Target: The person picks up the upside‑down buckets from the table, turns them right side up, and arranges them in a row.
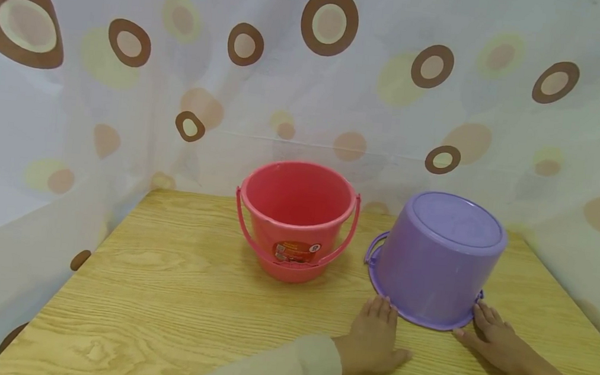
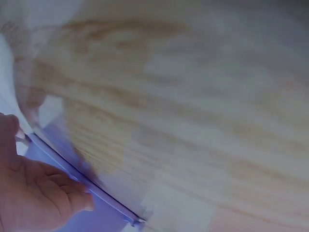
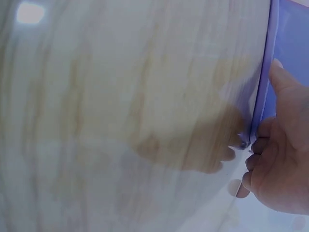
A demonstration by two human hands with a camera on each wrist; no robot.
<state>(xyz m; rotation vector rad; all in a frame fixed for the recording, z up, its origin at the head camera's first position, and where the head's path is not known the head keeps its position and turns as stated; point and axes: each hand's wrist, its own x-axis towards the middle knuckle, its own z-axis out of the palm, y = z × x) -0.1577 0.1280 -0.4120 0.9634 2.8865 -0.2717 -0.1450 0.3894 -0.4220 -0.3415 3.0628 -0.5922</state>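
A purple bucket [image 1: 432, 270] stands upside down on the right part of the table, its rim on the wood and its base facing up. My left hand [image 1: 372, 337] lies at the front left of the rim with straight fingers, the fingertips right at the edge; the left wrist view shows its fingers [image 2: 63, 188] beside the purple rim. On the other side, my right hand [image 1: 495, 338] is at the front right of the rim, fingers extended near a handle joint. In the right wrist view the thumb [image 3: 282, 77] overlaps the rim.
A pink bucket [image 1: 295, 241] stands upright left of the purple one, its handle hanging down in front over a label. The wooden table [image 1: 162, 294] meets a wall covering [image 1: 286, 103] with brown and yellow circles at the back and sides.
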